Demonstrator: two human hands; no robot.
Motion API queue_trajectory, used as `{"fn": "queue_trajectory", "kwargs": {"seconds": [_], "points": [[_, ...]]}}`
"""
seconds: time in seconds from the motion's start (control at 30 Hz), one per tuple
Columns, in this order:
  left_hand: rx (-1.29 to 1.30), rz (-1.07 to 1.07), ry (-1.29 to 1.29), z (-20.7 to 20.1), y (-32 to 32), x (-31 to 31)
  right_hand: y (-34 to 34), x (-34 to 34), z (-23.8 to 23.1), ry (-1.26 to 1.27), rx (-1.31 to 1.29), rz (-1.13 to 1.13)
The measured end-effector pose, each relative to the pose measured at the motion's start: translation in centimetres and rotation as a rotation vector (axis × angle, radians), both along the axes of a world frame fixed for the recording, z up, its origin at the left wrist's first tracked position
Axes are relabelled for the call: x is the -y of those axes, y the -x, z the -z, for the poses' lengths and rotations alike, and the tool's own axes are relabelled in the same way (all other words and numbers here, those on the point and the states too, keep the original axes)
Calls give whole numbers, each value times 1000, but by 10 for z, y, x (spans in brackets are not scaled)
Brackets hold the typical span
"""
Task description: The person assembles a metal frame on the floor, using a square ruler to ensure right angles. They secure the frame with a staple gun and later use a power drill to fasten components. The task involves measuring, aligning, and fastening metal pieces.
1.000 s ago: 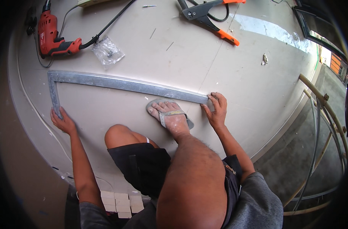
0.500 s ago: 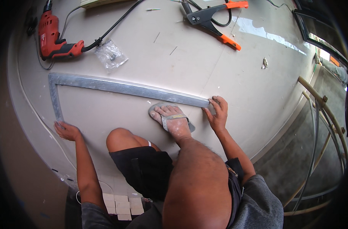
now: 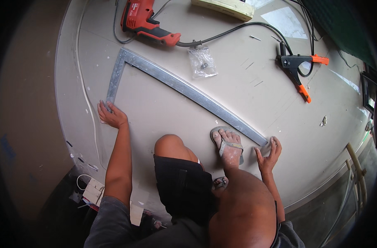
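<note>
A grey metal L-shaped square (image 3: 184,87) lies flat on a large beige board (image 3: 163,111). My left hand (image 3: 110,115) presses with spread fingers on the end of its short leg. My right hand (image 3: 269,151) touches the far end of its long leg, fingers apart. Neither hand grips anything. I squat on the board, one sandalled foot (image 3: 229,145) planted just below the long leg, the knee (image 3: 168,144) between my arms.
A red power drill (image 3: 145,22) with a black cord lies at the top of the board. Beside it is a small clear plastic bag (image 3: 201,61). A black and orange clamp (image 3: 298,68) lies at the right. A pale block (image 3: 223,7) sits at the top edge.
The view has swung, so the square, drill and clamp sit further right in the picture. Both hands stay at the two ends of the square; my foot stays beside the long leg.
</note>
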State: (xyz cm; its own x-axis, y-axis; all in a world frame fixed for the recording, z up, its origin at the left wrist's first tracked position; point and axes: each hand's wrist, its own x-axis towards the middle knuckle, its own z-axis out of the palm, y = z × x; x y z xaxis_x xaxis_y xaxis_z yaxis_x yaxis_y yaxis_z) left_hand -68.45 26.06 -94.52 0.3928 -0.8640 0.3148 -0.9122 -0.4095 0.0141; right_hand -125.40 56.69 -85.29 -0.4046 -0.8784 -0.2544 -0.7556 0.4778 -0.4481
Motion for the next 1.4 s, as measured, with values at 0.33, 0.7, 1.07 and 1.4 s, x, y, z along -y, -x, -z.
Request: {"fn": "queue_trajectory", "kwargs": {"seconds": [0.33,0.7,1.07,1.4], "points": [[-116,-19,93,-8,6,3,-101,229,2,425,263,-617],[-148,-99,31,-14,12,3,-253,408,43,494,250,-1066],[-246,-148,33,-20,8,5,-261,409,50,317,163,-1004],[-345,-483,273,-12,0,-1,-269,413,56,311,73,-896]]}}
